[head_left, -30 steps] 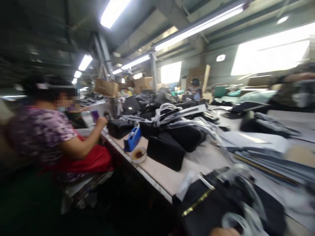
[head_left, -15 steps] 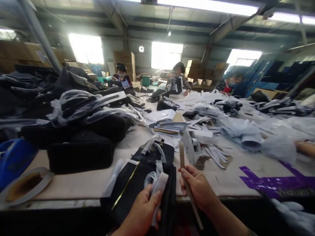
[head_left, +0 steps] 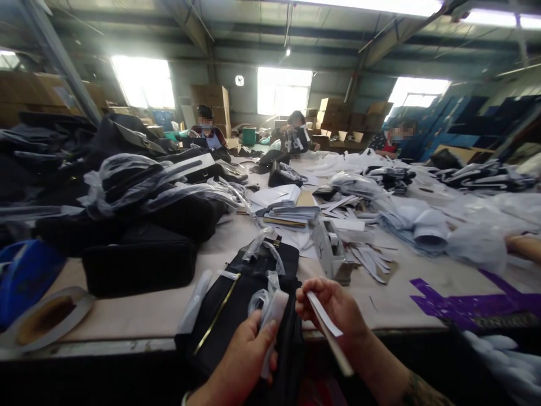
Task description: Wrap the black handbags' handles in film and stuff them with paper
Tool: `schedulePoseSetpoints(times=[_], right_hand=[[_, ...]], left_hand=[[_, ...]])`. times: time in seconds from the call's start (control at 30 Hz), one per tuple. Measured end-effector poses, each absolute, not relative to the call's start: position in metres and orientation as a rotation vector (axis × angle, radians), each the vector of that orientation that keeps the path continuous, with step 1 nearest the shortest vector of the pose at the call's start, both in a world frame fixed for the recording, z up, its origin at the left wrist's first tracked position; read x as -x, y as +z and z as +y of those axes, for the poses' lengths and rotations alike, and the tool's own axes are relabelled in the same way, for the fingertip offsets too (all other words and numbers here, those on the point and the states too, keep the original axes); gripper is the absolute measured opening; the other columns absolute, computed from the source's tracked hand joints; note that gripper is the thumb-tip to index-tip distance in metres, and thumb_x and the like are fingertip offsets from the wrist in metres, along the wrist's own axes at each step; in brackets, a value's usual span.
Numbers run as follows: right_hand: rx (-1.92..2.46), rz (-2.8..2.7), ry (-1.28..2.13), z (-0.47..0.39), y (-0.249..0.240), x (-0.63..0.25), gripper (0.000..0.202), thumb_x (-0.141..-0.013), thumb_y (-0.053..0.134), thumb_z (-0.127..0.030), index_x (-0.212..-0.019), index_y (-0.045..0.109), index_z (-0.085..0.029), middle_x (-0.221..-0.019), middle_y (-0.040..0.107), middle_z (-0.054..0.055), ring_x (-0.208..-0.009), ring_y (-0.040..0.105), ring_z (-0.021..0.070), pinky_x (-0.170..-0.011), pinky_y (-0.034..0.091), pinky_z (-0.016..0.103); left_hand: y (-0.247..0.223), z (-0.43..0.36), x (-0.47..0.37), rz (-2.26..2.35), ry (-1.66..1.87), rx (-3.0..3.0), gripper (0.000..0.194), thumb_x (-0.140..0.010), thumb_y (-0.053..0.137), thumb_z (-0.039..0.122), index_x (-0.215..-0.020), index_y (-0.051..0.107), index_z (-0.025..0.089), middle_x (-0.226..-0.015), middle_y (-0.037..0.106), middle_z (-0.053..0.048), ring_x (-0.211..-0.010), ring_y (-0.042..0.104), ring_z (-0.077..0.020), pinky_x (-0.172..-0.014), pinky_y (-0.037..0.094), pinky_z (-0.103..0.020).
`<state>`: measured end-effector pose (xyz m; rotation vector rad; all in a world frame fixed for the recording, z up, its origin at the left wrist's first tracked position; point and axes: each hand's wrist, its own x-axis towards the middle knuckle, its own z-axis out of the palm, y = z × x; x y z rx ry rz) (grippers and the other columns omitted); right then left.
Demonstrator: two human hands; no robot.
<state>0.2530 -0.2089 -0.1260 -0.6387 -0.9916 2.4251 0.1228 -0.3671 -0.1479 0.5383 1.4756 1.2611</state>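
A black bag [head_left: 215, 332] with a gold zipper lies at the table's front edge, its handle wrapped in clear plastic [head_left: 270, 248]. My left hand [head_left: 249, 349] is closed around a strap wrapped in white plastic [head_left: 276, 307], over the bag's right part. To the right of the bag, my right hand [head_left: 327, 310] holds a folded strip [head_left: 332, 338], white on one face and brownish on the other. The strip slants down toward me, and the fingers curl around its upper end.
A tape dispenser [head_left: 329, 251] and paper stacks [head_left: 287, 211] stand behind the bag. Black bags [head_left: 139, 259] pile up at left, near a tape roll [head_left: 46, 321]. Purple plastic [head_left: 469, 304] lies at right. Several people sit farther back; another person's hand [head_left: 524, 248] shows at the right edge.
The strip in my right hand has gone from upright and flat to folded, with a white face showing. My right hand has turned, its fingers now higher. My left hand keeps its hold.
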Motion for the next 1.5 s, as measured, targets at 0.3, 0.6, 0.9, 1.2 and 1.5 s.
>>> schedulePoseSetpoints(times=[0.3, 0.6, 0.9, 1.2, 1.5], right_hand=[[0.660, -1.196, 2.289, -0.215, -0.123, -0.240, 0.056, -0.068, 0.089, -0.030, -0.116, 0.062, -0.019, -0.091, 0.073, 0.005, -0.067, 0.070, 0.0176, -0.044, 0.050, 0.020], [0.850, -1.503, 2.314, -0.223, -0.137, -0.254, 0.047, -0.083, 0.075, -0.056, -0.104, 0.065, -0.015, -0.060, 0.064, -0.003, -0.036, 0.052, 0.0063, -0.033, 0.034, 0.014], [0.957, -1.849, 2.298, -0.220, -0.138, -0.265, 0.056, -0.085, 0.065, -0.062, -0.118, 0.058, -0.018, -0.061, 0.064, -0.004, -0.035, 0.048, 0.0068, -0.033, 0.029, 0.016], [1.156, -2.326, 1.963, -0.224, -0.122, -0.269, 0.031, -0.086, 0.053, -0.049, -0.083, 0.059, -0.019, -0.057, 0.063, -0.002, -0.036, 0.047, 0.0085, -0.035, 0.028, 0.020], [1.066, -2.531, 1.567, -0.222, -0.115, -0.247, 0.023, -0.086, 0.055, -0.030, -0.074, 0.069, -0.016, -0.055, 0.053, -0.003, -0.050, 0.046, 0.0102, -0.048, 0.033, 0.023]], left_hand=[[-0.156, -0.364, -0.121, 1.395, 1.290, -0.552, 0.072, -0.079, 0.063, 0.074, -0.119, 0.056, 0.015, -0.053, 0.052, 0.005, -0.040, 0.046, -0.0105, -0.037, 0.037, -0.019], [-0.151, -0.368, -0.120, 1.309, 1.357, -0.447, 0.061, -0.078, 0.069, 0.069, -0.107, 0.056, 0.016, -0.063, 0.051, 0.005, -0.043, 0.047, -0.0083, -0.039, 0.042, -0.019], [-0.149, -0.371, -0.117, 1.164, 1.441, -0.380, 0.051, -0.083, 0.070, 0.061, -0.100, 0.053, 0.016, -0.070, 0.054, 0.004, -0.046, 0.049, -0.0066, -0.040, 0.045, -0.018], [-0.149, -0.375, -0.111, 0.887, 1.524, -0.224, 0.043, -0.085, 0.073, 0.052, -0.097, 0.052, 0.016, -0.076, 0.052, 0.003, -0.048, 0.045, -0.0037, -0.044, 0.048, -0.018], [-0.151, -0.374, -0.114, 0.924, 1.512, -0.256, 0.044, -0.086, 0.071, 0.054, -0.098, 0.051, 0.017, -0.075, 0.052, 0.003, -0.048, 0.044, -0.0038, -0.044, 0.047, -0.018]])
